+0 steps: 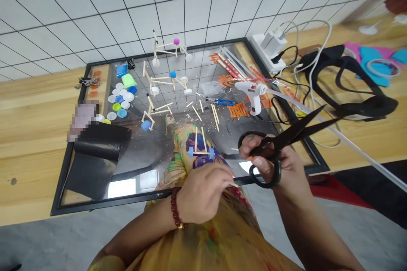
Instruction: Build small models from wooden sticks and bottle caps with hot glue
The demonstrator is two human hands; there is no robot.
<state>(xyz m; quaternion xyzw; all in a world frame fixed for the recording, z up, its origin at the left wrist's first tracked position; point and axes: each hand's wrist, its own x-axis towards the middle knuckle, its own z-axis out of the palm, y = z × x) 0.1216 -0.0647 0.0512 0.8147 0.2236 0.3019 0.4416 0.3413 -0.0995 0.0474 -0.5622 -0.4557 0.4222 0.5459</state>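
Your left hand (203,192), a red bead bracelet (174,207) at its wrist, is curled closed, pinching a thin wooden stick (231,184) between the fingertips. Your right hand (270,165) is closed around the loops of black scissors (280,144), whose blades stand slightly parted and point up and away, cutting nothing. Just beyond your left hand, a small stick frame (199,152) with blue foam pieces sits against your yellow patterned garment (203,237) (exactly how it is supported, you can't tell). Farther out, on a black-framed glass panel (95,205), lie three similar stick models (162,84), a white glue gun (249,95), blue-handled pliers (221,101), and colored bottle caps (119,103). A black sheet (95,156) curls at the panel's left side.
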